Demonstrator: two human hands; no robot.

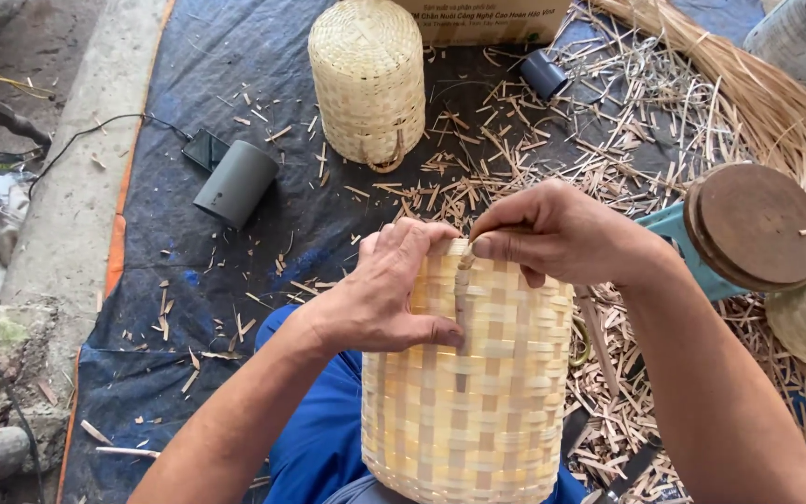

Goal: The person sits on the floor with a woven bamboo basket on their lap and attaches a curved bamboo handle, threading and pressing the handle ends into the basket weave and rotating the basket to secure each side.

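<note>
Nearest, resting on the blue-trousered lap, the pale woven bamboo basket (468,392) lies with its long axis running near to far, its far rim under both hands: right hand (557,233) fingertips pinched on a thin bamboo strip (465,263), left hand (389,294) clamped flat just left.

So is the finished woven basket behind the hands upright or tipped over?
Upright: the finished basket stands on the dark tarp, domed end up, a small loop at its base.
</note>
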